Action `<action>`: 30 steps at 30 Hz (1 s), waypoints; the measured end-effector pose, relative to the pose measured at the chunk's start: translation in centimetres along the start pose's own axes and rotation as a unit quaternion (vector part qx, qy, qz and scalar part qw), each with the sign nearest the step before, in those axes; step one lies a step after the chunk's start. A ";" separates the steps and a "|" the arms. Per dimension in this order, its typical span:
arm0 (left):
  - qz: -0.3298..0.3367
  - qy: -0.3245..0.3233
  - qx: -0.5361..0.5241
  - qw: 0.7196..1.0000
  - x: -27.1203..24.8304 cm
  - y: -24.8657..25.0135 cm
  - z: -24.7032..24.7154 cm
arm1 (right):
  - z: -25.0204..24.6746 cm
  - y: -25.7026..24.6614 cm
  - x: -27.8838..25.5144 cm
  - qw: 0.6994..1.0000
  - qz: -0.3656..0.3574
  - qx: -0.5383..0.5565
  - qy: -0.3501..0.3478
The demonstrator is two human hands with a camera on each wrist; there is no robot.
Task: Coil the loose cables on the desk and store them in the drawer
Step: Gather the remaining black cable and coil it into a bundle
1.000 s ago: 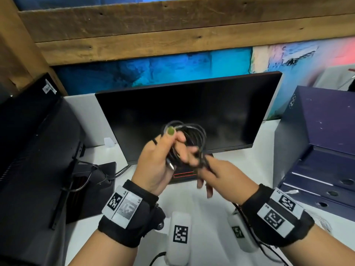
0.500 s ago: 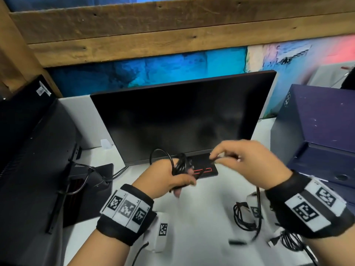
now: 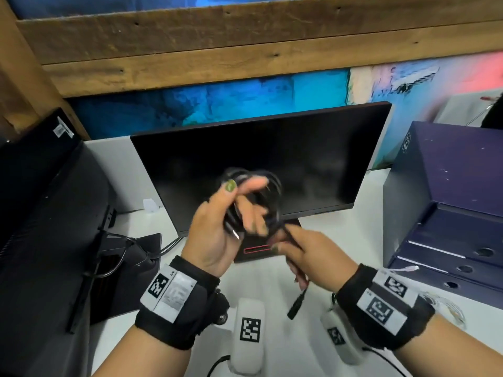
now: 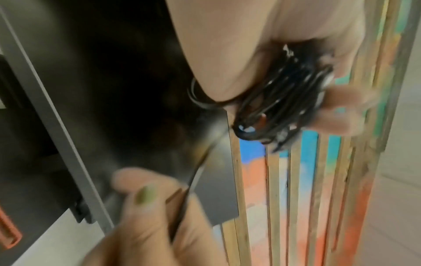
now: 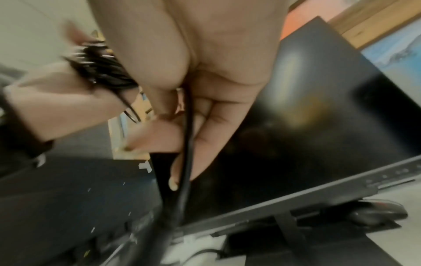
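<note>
Head view, centre frame: my left hand grips a coiled black cable before the dark monitor, above the white worktop; my right hand pinches its loose tail, plug dangling.

Left wrist view, upper right: loops bunch against my palm.

Right wrist view, centre: my fingers clamp the strand.

right hand pinching black cable, dark monitor behind
</note>
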State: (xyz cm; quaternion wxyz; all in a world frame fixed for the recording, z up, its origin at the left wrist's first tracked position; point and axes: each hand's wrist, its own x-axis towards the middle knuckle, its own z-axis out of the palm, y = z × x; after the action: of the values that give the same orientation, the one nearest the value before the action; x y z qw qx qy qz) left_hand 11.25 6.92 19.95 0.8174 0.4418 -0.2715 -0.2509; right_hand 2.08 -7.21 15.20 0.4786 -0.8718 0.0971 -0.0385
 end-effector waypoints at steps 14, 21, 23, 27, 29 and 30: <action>-0.126 -0.085 0.437 0.886 -1.2 -1.7 -2.0 | -4.2 -3.5 -0.8 0.909 -0.235 -0.342 0.039; -0.255 -0.260 0.438 0.822 -1.5 -1.6 0.3 | -5.3 -2.9 -0.5 0.905 -0.288 -0.312 0.014; -0.275 -0.293 0.425 0.811 -1.5 -1.6 0.9 | -5.5 -2.2 -0.3 0.925 -0.274 -0.258 -0.054; -0.298 -0.348 0.385 0.801 -1.0 -1.8 2.6 | -6.7 -1.0 -0.9 0.950 -0.212 -0.158 -0.164; -0.290 -0.336 0.387 0.808 -0.6 -2.0 3.2 | -7.4 -0.4 -0.9 0.954 -0.206 -0.162 -0.143; -0.282 -0.316 0.387 0.819 -0.4 -2.2 3.5 | -7.6 -0.1 -0.9 0.959 -0.206 -0.158 -0.118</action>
State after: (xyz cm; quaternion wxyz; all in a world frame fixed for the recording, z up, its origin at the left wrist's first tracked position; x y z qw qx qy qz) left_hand 8.28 4.04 19.56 0.3414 0.6755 -0.4537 -0.4703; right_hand 0.03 -13.27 19.45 0.3243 -0.9359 -0.1364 -0.0173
